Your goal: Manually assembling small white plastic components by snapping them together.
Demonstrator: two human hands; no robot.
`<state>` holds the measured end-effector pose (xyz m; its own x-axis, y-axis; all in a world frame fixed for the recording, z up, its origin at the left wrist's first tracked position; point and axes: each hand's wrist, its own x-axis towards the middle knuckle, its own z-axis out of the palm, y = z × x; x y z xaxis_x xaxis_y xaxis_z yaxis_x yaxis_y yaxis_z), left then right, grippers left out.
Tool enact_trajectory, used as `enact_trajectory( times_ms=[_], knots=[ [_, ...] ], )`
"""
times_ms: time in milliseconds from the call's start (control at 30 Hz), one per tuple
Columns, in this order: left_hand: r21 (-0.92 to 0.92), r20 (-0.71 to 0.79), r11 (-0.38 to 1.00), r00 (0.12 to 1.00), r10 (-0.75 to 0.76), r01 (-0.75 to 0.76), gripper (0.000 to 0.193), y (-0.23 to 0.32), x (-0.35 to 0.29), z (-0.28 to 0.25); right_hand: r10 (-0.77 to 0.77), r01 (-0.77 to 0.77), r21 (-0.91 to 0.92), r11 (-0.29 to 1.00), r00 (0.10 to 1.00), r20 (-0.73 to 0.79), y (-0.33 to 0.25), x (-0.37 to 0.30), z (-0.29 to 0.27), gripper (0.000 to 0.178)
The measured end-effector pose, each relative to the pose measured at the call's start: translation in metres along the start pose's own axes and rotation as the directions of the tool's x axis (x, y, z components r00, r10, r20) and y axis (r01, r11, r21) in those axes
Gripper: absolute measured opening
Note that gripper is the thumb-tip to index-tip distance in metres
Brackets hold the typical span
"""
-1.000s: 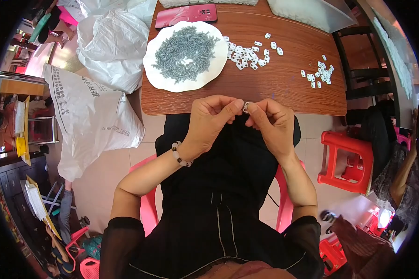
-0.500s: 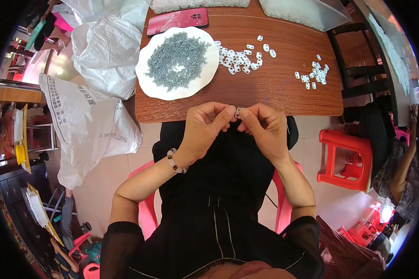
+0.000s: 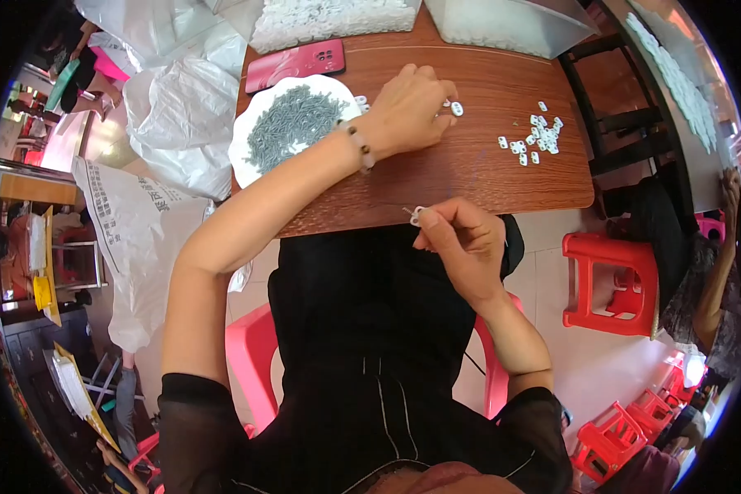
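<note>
Pinched between the thumb and fingers of my right hand [image 3: 469, 247] is a small white plastic piece [image 3: 417, 216], with a thin pin sticking out from it, just past the table's near edge. My left hand [image 3: 407, 111] reaches across the table, over the spot where loose white pieces lie. Its fingers are bent and apart, close to an oval white piece [image 3: 457, 108]; nothing shows in them. Most of that group is hidden under the hand. A scalloped white plate [image 3: 243, 156] heaped with short grey pins [image 3: 292, 123] stands at the left, partly covered by my left forearm.
Another group of small white pieces [image 3: 543, 136] lies at the table's right. Behind the plate is a red phone [image 3: 296, 66]. Bins of white parts [image 3: 337, 25] stand along the far edge. White sacks [image 3: 181, 107] crowd the left side; a red stool [image 3: 609, 284] stands at right.
My left hand has left my right hand and moved forward onto the white pieces. My right hand stays near the table edge with its piece. The view has shifted slightly.
</note>
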<state>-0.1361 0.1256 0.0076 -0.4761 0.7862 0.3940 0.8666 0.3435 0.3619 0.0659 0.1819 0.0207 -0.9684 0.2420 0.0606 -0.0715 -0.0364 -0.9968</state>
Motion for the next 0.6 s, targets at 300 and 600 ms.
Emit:
enact_trajectory(
  times_ms=[300, 600],
  knots=[
    [0.179, 0.091, 0.983, 0.994, -0.062, 0.045, 0.024, 0.002, 0.024, 0.028, -0.033, 0.032, 0.013, 0.999, 0.998, 0.06, 0.002, -0.002, -0.001, 0.013],
    [0.113, 0.021, 0.993, 1.0, 0.021, -0.023, 0.026, 0.0, 0.023, 0.033, -0.026, 0.023, 0.054, 0.998, 0.999, 0.046, 0.006, -0.001, 0.001, 0.013]
  ],
)
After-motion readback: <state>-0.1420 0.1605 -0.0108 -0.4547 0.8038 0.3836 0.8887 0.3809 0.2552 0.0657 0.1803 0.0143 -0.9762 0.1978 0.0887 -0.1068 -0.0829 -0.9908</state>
